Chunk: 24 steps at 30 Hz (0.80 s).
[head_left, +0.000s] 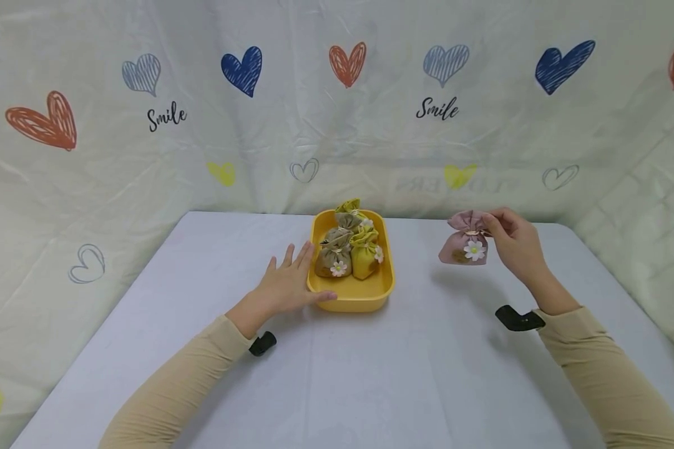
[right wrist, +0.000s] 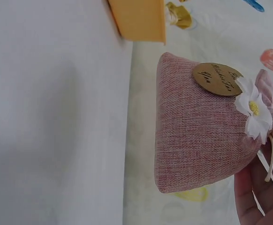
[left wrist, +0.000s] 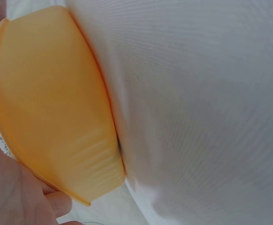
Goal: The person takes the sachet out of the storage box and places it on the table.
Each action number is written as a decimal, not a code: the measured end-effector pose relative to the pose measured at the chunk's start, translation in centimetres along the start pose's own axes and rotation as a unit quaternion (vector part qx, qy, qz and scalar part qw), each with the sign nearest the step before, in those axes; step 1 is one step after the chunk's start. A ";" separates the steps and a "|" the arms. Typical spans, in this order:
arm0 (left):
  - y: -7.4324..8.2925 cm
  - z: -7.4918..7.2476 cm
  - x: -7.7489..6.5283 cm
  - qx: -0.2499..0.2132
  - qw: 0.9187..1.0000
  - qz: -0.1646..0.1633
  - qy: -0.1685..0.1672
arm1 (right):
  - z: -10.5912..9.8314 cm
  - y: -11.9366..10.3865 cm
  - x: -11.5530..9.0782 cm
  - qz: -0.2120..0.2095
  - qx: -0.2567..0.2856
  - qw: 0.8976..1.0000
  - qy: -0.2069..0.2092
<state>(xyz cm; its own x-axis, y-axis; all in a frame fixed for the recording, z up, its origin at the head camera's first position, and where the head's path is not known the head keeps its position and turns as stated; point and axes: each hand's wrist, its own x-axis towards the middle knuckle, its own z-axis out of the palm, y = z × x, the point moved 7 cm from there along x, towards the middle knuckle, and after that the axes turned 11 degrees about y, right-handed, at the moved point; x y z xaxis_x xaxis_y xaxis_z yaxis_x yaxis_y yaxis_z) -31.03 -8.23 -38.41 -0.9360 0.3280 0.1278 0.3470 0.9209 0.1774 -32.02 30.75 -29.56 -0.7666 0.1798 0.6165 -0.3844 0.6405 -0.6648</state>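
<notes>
– While I've got the feeds up: what's in the right hand (head_left: pixel 519 244)?
– Dusty-pink woven-cloth pouch (head_left: pixel 459 239), pinched at its tied neck, raised off the white cloth-covered table (head_left: pixel 415 368), right of the yellow rounded-rectangular plastic tub (head_left: pixel 352 304). I'd guess the neck hold spares the stuffed body and white artificial flower (head_left: pixel 474 250).
– Left hand (head_left: pixel 283 284)?
– Gripping nothing. Fingers straight and spread against the tub's left side, thumb at the near-left corner. Looks like steadying to me.
– Contents?
– Grey-brown cloth pouches (head_left: pixel 328 260) and yellow-green cloth pouches (head_left: pixel 363 260), bunched toward the far end, necks up. Overlap hides my count.
– Text?
– Brown oval tag (right wrist: pixel 216 78): "Wishes For You", first word part-covered by the flower. Pale sheet backdrop (head_left: pixel 337 128): "Smile" twice, black script. Faint reversed letters I can't read whole. No brand visible.
</notes>
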 end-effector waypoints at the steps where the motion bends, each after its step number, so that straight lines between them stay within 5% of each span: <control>1: 0.0 0.0 0.0 -0.004 1.000 0.000 0.001 | -0.1 0.3 0.1 0.000 -0.001 1.000 -0.001; 24: -0.3 0.5 0.3 -0.013 1.000 -0.008 -0.002 | -0.1 6.0 1.1 0.059 -0.064 0.996 -0.038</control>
<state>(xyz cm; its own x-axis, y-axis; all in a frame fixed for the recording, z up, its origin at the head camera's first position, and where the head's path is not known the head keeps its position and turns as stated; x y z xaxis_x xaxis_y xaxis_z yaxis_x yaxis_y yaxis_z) -31.44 -8.33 -38.92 -0.9414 0.3150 0.1205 0.3340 0.9203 0.2036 -35.12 34.87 -32.79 -0.8409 0.2053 0.5007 -0.2251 0.7087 -0.6687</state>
